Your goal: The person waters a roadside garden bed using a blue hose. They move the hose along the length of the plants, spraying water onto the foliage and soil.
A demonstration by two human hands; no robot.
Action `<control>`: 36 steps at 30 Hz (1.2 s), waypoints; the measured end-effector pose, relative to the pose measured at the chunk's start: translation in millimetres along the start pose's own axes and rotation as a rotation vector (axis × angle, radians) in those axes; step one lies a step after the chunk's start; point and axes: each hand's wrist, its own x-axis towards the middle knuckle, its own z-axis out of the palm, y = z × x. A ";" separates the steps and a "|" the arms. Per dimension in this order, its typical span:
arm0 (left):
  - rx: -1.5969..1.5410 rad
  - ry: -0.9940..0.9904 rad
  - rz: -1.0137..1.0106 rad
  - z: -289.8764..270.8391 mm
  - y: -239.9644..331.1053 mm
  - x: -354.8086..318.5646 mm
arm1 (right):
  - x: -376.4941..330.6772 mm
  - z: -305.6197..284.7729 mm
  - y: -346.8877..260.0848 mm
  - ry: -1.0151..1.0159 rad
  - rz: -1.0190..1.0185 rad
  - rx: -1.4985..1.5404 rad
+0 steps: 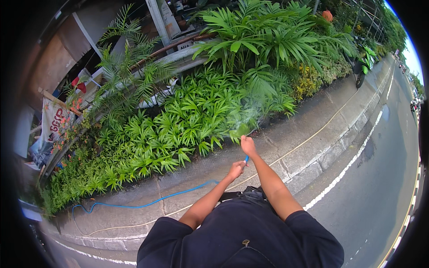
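Observation:
Both my hands grip a blue hose, the right one ahead of the left. My right hand (247, 145) is closed round its front end, and my left hand (237, 169) is closed on it closer to my body. A short piece of the hose (246, 158) shows between them. Water spray (251, 117) fans out beyond my right hand onto leafy green plants (192, 116). A bright green patch lies just past my fingers; whether it is a leaf or part of the hose end, I cannot tell. Behind my left forearm, more blue hose (147, 205) trails left over the pavement.
A pale yellow hose (308, 139) runs along the wet sidewalk (290, 154). The kerb (330, 157) drops to the road (380, 156) on the right. A green motorbike (365, 62) is parked far ahead. Taller palms (263, 35) and a low wall (183, 60) back the bed.

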 end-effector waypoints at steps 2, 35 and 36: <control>-0.009 -0.008 0.011 24.4 -0.5 6.4 | 2.0 -22.8 10.0 0.003 0.008 -0.005; 0.065 0.076 0.010 214.9 23.7 123.2 | 116.2 -178.7 145.1 0.083 0.069 0.062; 0.061 0.086 0.009 217.4 26.7 128.3 | 121.1 -180.6 144.4 0.073 0.071 0.072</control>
